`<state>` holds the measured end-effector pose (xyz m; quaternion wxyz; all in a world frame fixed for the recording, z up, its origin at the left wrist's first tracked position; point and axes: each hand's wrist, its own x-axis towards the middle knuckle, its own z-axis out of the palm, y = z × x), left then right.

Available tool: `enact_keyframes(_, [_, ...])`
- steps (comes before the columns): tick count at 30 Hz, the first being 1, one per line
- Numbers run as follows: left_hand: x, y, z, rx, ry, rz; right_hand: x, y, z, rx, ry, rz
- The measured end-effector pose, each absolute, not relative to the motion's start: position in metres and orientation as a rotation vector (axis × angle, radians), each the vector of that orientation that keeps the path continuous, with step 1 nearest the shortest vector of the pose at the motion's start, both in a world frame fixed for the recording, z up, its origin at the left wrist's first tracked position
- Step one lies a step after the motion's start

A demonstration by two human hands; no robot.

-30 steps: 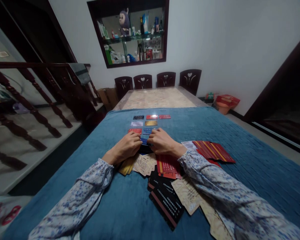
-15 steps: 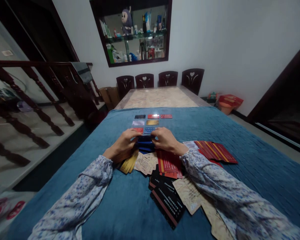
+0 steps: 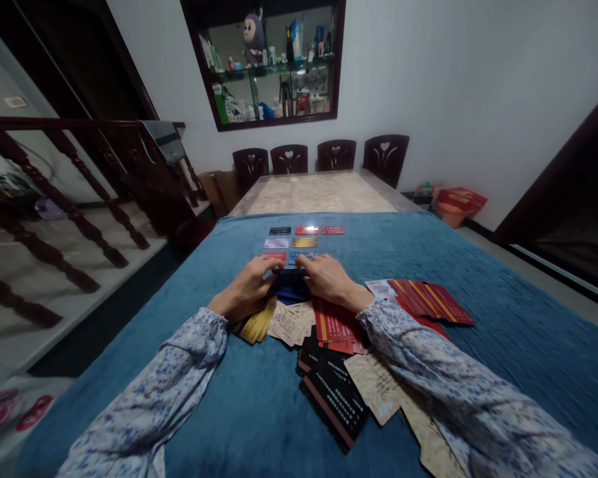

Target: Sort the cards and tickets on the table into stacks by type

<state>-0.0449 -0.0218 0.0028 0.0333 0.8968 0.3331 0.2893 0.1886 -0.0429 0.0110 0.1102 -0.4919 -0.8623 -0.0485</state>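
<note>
My left hand [image 3: 252,282] and my right hand [image 3: 329,279] pinch the two ends of a dark blue stack of cards [image 3: 290,284] between them. The stack is tilted up, and dark blue cards also show beneath it. Just beyond my fingertips lie a red card [image 3: 273,256] and a blue card [image 3: 301,257], partly covered. Under and beside my left hand are gold cards [image 3: 256,325]; cream cards [image 3: 292,323] fan out in the middle. Red cards [image 3: 335,324] lie by my right wrist. Nearer me are black cards [image 3: 336,405] and more cream cards [image 3: 376,388].
Farther up the blue cloth [image 3: 219,398] are spaced single cards: a black one [image 3: 280,231], red ones [image 3: 333,230], a silver one [image 3: 276,243] and a gold one [image 3: 305,243]. Fanned dark red cards [image 3: 431,302] lie right. Behind are a marble tabletop [image 3: 323,192] and chairs [image 3: 386,159].
The dark blue stack has tipped between my fingers, so less of its face shows. My hands have barely shifted, and the view has moved slightly.
</note>
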Motion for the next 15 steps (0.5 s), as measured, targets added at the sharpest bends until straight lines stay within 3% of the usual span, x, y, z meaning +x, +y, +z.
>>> enact_keyframes(15, [-0.0427,-0.0186,-0.0024,2.472,1.041,1.055,0.1891,-0.0395,0.0067,-1.425,-2.433,-0.055])
